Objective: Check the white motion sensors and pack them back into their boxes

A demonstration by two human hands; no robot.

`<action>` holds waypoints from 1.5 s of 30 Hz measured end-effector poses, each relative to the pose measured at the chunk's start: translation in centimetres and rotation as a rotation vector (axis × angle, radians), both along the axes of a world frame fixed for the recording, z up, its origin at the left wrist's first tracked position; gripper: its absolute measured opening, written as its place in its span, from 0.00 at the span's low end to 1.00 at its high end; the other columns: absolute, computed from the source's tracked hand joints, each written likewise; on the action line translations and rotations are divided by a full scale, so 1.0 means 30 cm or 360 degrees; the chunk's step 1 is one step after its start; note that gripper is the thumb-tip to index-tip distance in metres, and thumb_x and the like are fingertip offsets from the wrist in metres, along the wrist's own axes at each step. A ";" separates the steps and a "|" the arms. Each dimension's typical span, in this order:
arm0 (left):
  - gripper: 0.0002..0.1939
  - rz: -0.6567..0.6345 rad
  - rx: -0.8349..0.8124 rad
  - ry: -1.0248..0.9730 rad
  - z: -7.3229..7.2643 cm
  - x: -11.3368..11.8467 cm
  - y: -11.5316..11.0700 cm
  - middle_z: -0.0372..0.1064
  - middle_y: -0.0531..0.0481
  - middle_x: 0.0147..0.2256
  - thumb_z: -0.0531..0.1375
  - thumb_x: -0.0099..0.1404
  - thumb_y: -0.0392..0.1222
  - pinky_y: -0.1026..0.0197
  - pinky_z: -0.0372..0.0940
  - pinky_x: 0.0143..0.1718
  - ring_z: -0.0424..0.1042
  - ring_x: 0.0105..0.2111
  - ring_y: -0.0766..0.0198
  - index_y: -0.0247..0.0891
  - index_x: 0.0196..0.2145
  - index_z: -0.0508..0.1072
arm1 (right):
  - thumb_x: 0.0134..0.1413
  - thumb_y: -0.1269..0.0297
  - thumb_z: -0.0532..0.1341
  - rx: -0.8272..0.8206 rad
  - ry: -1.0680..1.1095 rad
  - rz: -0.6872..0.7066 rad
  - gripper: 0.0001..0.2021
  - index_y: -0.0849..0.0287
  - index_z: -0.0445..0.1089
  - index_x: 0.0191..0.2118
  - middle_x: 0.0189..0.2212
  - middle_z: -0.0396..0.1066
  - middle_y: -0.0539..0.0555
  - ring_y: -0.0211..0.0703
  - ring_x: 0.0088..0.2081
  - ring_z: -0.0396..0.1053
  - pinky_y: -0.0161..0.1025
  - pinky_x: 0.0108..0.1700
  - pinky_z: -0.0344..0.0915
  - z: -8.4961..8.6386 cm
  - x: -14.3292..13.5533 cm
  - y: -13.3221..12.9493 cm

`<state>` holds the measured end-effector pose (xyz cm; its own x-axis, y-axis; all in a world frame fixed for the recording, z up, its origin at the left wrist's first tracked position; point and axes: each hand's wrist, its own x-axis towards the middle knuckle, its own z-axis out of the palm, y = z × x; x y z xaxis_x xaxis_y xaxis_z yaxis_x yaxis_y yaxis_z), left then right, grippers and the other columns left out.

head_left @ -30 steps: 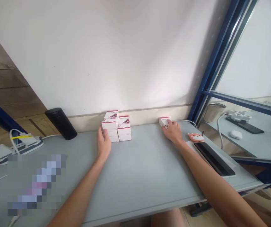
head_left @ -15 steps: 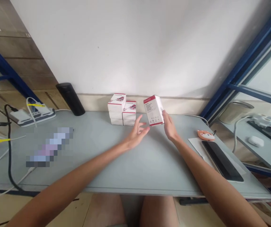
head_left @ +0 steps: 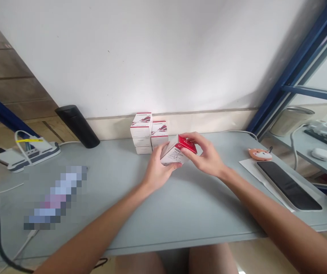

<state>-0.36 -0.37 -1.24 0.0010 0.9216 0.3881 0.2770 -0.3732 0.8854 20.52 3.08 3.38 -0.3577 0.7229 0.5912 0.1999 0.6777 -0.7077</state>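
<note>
Nearest, above the grey bench (head_left: 180, 213), the left hand (head_left: 155, 171) grips the side of a white cardboard box with a red end (head_left: 172, 155); the right hand (head_left: 206, 154) curls its fingers round that end, whether opened I cannot tell. Beyond, at eleven o'clock, white-and-red cardboard boxes (head_left: 141, 132) already stand in two adjoining stacks; the held box is not among them.
</note>
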 end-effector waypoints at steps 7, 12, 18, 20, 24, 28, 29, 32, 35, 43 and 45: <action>0.34 0.0048 0.0135 0.0329 0.001 -0.020 0.020 0.70 0.42 0.58 0.73 0.62 0.43 0.42 0.69 0.57 0.72 0.58 0.45 0.48 0.61 0.65 | 0.52 0.50 0.76 -0.0572 0.0298 0.0124 0.23 0.52 0.77 0.51 0.44 0.79 0.54 0.49 0.44 0.74 0.46 0.47 0.71 -0.007 0.019 0.010; 0.35 0.0035 0.0258 0.0548 -0.009 -0.028 0.011 0.69 0.42 0.59 0.71 0.65 0.43 0.40 0.70 0.57 0.71 0.59 0.44 0.51 0.64 0.61 | 0.62 0.42 0.67 -0.0579 0.0561 0.0022 0.20 0.53 0.80 0.46 0.40 0.77 0.53 0.47 0.41 0.72 0.43 0.43 0.68 -0.019 0.031 0.042; 0.39 0.0047 0.1170 0.1039 0.037 -0.017 -0.026 0.54 0.40 0.63 0.69 0.61 0.30 0.40 0.67 0.61 0.62 0.64 0.45 0.54 0.64 0.61 | 0.65 0.40 0.62 -0.0672 0.0626 -0.0127 0.22 0.54 0.80 0.40 0.33 0.73 0.50 0.42 0.34 0.67 0.38 0.36 0.62 -0.008 -0.010 0.014; 0.36 0.0099 0.1442 0.1180 0.053 -0.010 -0.035 0.53 0.42 0.62 0.67 0.58 0.27 0.42 0.67 0.60 0.58 0.63 0.46 0.54 0.59 0.66 | 0.63 0.41 0.65 -0.0878 0.0590 0.0050 0.20 0.55 0.79 0.40 0.34 0.74 0.50 0.40 0.33 0.67 0.37 0.35 0.62 0.003 -0.027 -0.012; 0.32 0.0104 0.1670 0.1297 0.066 -0.003 -0.044 0.59 0.45 0.60 0.67 0.53 0.28 0.48 0.67 0.56 0.59 0.61 0.49 0.54 0.52 0.68 | 0.57 0.48 0.72 -0.1369 0.0556 0.0574 0.17 0.54 0.78 0.45 0.38 0.76 0.50 0.40 0.36 0.71 0.36 0.37 0.65 0.020 -0.027 -0.032; 0.27 -0.0040 0.1626 0.1431 0.069 -0.003 -0.048 0.66 0.46 0.60 0.65 0.55 0.29 0.47 0.63 0.58 0.62 0.62 0.51 0.52 0.50 0.68 | 0.53 0.55 0.76 -0.1608 0.0613 0.0736 0.19 0.52 0.77 0.48 0.41 0.77 0.50 0.41 0.39 0.74 0.37 0.41 0.69 0.010 -0.004 -0.009; 0.26 -0.0077 0.1606 0.1470 0.071 -0.003 -0.050 0.68 0.46 0.59 0.64 0.57 0.29 0.47 0.62 0.59 0.64 0.62 0.52 0.51 0.50 0.69 | 0.52 0.56 0.76 -0.1618 0.0604 0.0719 0.18 0.52 0.78 0.48 0.41 0.77 0.50 0.41 0.40 0.74 0.37 0.42 0.69 0.005 -0.001 -0.003; 0.25 -0.0166 0.1549 0.1511 0.080 0.003 -0.058 0.74 0.47 0.54 0.61 0.60 0.27 0.46 0.58 0.61 0.71 0.58 0.56 0.50 0.52 0.69 | 0.52 0.59 0.75 -0.1625 0.0509 0.0685 0.17 0.52 0.77 0.48 0.40 0.76 0.50 0.41 0.40 0.74 0.36 0.40 0.68 -0.005 0.003 0.005; 0.28 -0.0117 0.1517 0.1480 0.092 0.018 -0.071 0.75 0.46 0.51 0.61 0.62 0.26 0.45 0.60 0.59 0.74 0.52 0.56 0.51 0.56 0.70 | 0.53 0.59 0.74 -0.1584 0.0410 0.0614 0.16 0.52 0.77 0.47 0.40 0.75 0.49 0.39 0.37 0.73 0.36 0.38 0.66 -0.003 -0.001 0.004; 0.32 0.0064 0.1529 0.1390 0.109 0.023 -0.074 0.71 0.44 0.49 0.63 0.60 0.24 0.45 0.70 0.53 0.73 0.49 0.52 0.52 0.57 0.73 | 0.68 0.57 0.60 -0.0221 0.0523 -0.0302 0.07 0.53 0.71 0.42 0.38 0.70 0.50 0.40 0.36 0.66 0.41 0.41 0.65 0.015 -0.025 -0.031; 0.30 0.0145 0.1484 0.1377 0.110 0.012 -0.067 0.70 0.42 0.49 0.66 0.61 0.27 0.47 0.71 0.50 0.73 0.47 0.52 0.50 0.58 0.72 | 0.68 0.60 0.59 0.0167 0.0377 -0.0245 0.05 0.52 0.70 0.45 0.41 0.70 0.53 0.43 0.38 0.67 0.43 0.41 0.66 0.018 -0.025 -0.051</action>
<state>0.01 -2.36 2.06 0.5280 0.3113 0.7901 0.6875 -0.7029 -0.1825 19.77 1.57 3.93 -0.0916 0.6884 0.7195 0.1439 0.7241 -0.6745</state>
